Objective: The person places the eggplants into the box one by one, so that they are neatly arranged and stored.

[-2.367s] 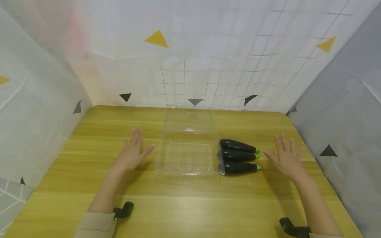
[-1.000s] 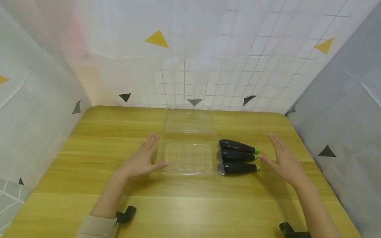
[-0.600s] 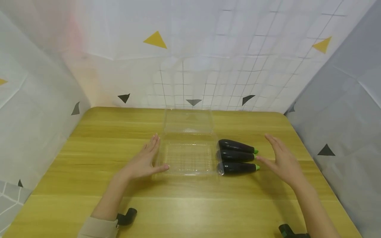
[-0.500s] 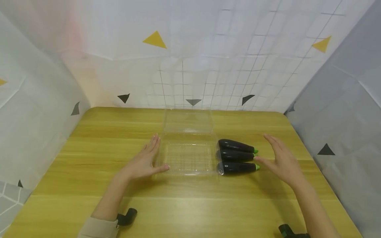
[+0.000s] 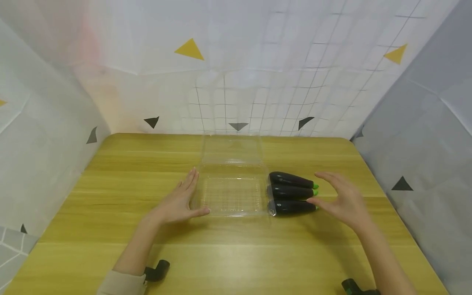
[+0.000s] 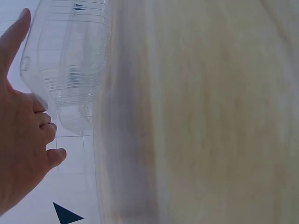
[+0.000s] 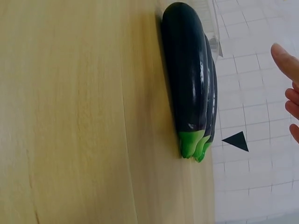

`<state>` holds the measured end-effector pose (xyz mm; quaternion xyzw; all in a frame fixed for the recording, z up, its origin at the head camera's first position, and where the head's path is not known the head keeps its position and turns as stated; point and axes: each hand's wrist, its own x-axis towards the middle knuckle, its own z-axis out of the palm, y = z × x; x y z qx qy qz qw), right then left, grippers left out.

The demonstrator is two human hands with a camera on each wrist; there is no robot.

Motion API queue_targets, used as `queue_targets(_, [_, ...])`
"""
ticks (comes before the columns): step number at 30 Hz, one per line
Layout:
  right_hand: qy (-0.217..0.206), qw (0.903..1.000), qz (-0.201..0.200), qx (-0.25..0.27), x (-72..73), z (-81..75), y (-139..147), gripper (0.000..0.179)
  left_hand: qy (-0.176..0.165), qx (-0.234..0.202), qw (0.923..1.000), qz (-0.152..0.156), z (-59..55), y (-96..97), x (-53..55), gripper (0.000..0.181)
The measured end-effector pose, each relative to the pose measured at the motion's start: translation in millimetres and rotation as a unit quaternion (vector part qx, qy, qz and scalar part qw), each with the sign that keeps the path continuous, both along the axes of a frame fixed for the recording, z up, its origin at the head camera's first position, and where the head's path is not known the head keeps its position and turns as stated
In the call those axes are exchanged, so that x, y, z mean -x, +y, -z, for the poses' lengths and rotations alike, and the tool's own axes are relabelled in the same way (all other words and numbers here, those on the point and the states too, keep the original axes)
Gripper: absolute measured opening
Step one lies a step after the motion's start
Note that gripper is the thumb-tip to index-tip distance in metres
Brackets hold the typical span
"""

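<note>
A clear plastic clamshell box (image 5: pixel 232 214) lies in mid-table with its lid (image 5: pixel 232 148) folded back toward the wall. My left hand (image 5: pixel 177 203) is at the box's left side, its fingers extended along that edge and the thumb by the near left corner; in the left wrist view the fingertips appear against the clear wall. To the right of the box, three dark eggplants lie side by side: far (image 5: pixel 289 179), middle (image 5: pixel 291 191) and near (image 5: pixel 289 207). Their green stems point right. Over the stem ends, my right hand (image 5: pixel 344 200) is spread, thumb apart from the fingers, gripping nothing.
The wooden table (image 5: pixel 236 258) meets a white sheet backdrop (image 5: pixel 147 94) at its far edge, with more sheeting on both sides. The eggplants' blunt ends reach the box's right rim. Black camera mounts (image 5: pixel 158 270) sit on the wrists.
My left hand has moved right to the box's edge. The right hand has come left, over the stem ends, its fingers bending in somewhat. Box and eggplants stay put.
</note>
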<state>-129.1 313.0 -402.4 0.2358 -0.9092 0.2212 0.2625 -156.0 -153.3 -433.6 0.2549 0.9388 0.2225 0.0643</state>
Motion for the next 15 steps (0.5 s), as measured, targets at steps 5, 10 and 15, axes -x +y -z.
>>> queue_targets(5, [0.018, 0.9995, -0.025, 0.011, 0.3, 0.4, -5, 0.073, -0.001, 0.001, 1.0000, 0.001, -1.1, 0.2, -1.3, 0.113])
queue_targets(10, [-0.002, 0.9995, -0.030, 0.010, -0.5, -1.2, -9, 0.075, 0.001, -0.002, 1.0000, 0.000, 0.1, 0.1, -1.9, 0.114])
queue_targets(15, [0.010, 0.9992, -0.038, 0.010, -0.5, -0.6, -11, 0.072, -0.004, -0.007, 1.0000, -0.004, 0.8, 0.5, -2.6, 0.115])
